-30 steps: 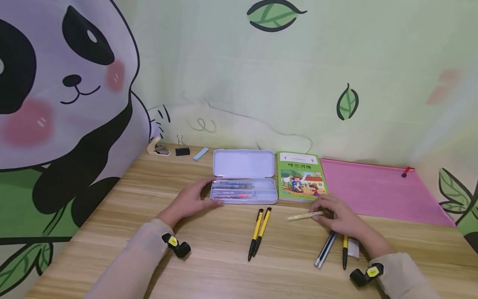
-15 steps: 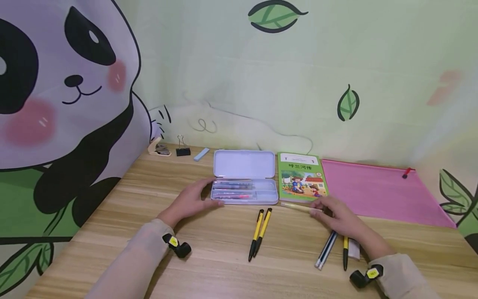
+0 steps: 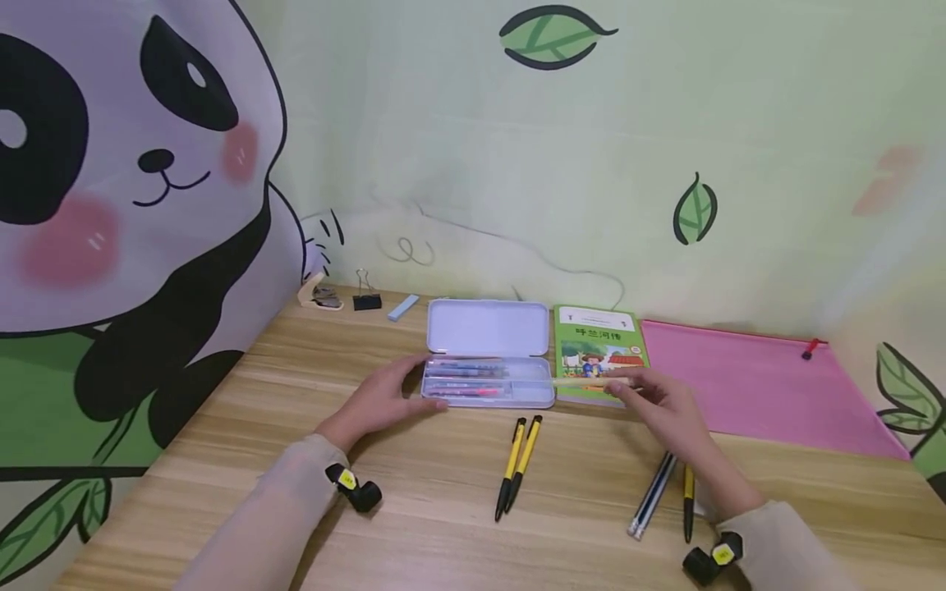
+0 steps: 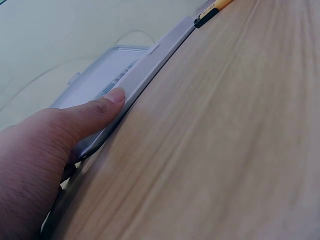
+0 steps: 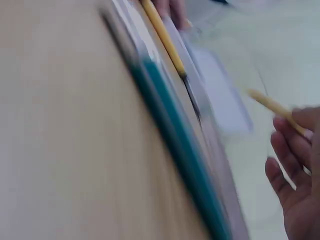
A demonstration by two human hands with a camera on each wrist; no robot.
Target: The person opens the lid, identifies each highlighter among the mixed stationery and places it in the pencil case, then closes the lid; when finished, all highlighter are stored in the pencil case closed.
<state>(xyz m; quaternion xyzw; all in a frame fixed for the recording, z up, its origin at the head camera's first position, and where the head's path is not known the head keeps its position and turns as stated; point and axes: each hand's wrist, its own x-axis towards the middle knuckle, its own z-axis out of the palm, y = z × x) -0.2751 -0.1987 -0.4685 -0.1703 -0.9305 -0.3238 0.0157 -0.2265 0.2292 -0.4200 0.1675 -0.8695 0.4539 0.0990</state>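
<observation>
The white pencil case (image 3: 532, 397) lies with its lid up, several pens (image 3: 466, 391) in its tray. My left hand (image 3: 378, 402) grips the case's left end; the left wrist view shows the thumb (image 4: 107, 102) on its front wall, the other fingers mostly hidden. My right hand (image 3: 668, 410) pinches a slim pale-yellow pen (image 3: 580, 382), raised level over the lower part of the green book (image 3: 600, 335), its tip pointing at the case. In the right wrist view this pen (image 5: 270, 105) is blurred, held between thumb and fingers.
Two yellow-and-black pens (image 3: 521, 468) lie before the case. Blue-and-white sticks (image 3: 652, 497) and another yellow-and-black pen (image 3: 689, 502) lie below my right hand. A pink zip pouch (image 3: 754, 386) is at right. A stapler-like item (image 3: 319, 295), binder clip (image 3: 366, 301) and blue strip (image 3: 403, 308) sit at back left.
My right hand has lifted the pale-yellow pen from near the table up over the book, its tip closer to the case. My left hand stays on the case.
</observation>
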